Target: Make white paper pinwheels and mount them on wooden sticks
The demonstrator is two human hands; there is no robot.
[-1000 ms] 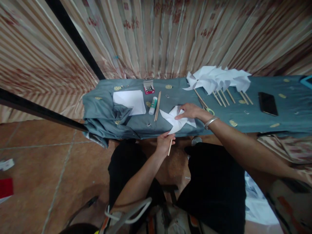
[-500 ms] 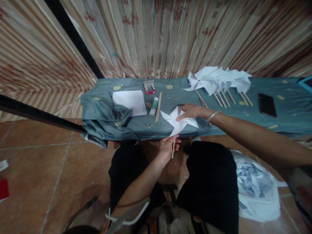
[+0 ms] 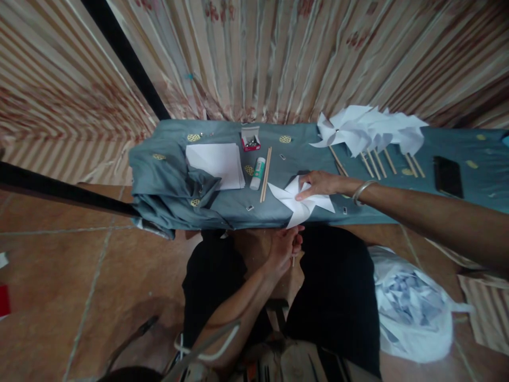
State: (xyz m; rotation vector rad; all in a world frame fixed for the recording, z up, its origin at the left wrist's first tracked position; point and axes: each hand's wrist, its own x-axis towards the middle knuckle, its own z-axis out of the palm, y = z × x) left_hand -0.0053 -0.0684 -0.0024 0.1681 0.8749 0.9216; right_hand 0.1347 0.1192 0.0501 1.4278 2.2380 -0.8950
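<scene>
A white paper pinwheel (image 3: pixel 300 208) lies near the front edge of the cloth-covered bench. My right hand (image 3: pixel 318 183) grips it at the centre, thumb on top and the other fingers partly hidden behind the paper. Just below the edge, my left hand (image 3: pixel 284 246) is closed around a thin wooden stick (image 3: pixel 294 261), whose lower end pokes out beneath the fingers. The stick's upper end is hidden. To the left of the pinwheel lie two loose wooden sticks (image 3: pixel 266 175) and a green-and-white glue stick (image 3: pixel 258 173).
A stack of white paper (image 3: pixel 217 163) and a small red box of metal pins (image 3: pixel 251 140) are on the bench (image 3: pixel 234 209). Several finished pinwheels (image 3: pixel 368 130) lie at the back right, near a dark phone (image 3: pixel 448 176). A white bag of paper scraps (image 3: pixel 413 307) stands on the floor.
The view has shifted slightly, so the bench things appear a little further right. My left fingers have curled more tightly around the stick. My right hand stays on the pinwheel.
</scene>
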